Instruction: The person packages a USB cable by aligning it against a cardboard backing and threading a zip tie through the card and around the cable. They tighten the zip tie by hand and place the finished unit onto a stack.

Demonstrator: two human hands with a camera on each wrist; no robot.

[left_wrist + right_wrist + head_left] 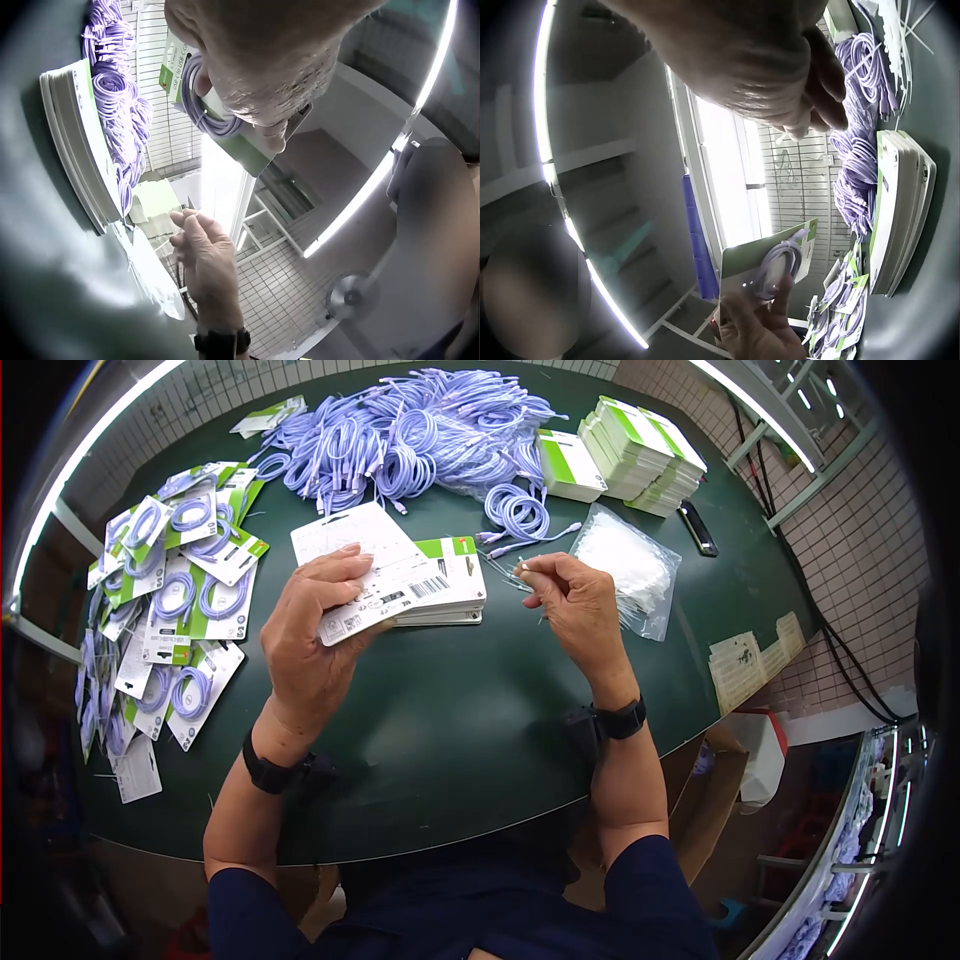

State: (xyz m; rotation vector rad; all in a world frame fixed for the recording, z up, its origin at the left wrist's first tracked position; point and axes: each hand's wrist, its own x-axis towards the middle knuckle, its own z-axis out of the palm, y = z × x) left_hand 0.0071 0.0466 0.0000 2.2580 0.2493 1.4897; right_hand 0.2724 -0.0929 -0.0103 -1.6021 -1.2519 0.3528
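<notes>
My left hand (312, 605) holds a white-and-green packaging card (372, 538) up, its printed back facing the head camera. On the card's other face sits a coiled purple cable (783, 264), also visible in the left wrist view with fingers (201, 79) against it. A stack of similar cards (462, 557) lies just behind the held card on the table. To the right, my right hand (578, 605) pinches a small white cable tie (521, 566) between thumb and forefinger. Loose ties (497, 566) lie beside those fingertips, near the stack.
Behind lies a large heap of purple cables (410, 430), with one separate coil (518, 512) nearer. Stacked cards (630, 445) stand at back right. A plastic bag of white ties (628, 565) and a black object (697, 528) lie right. Carded cables (175, 595) pile up left.
</notes>
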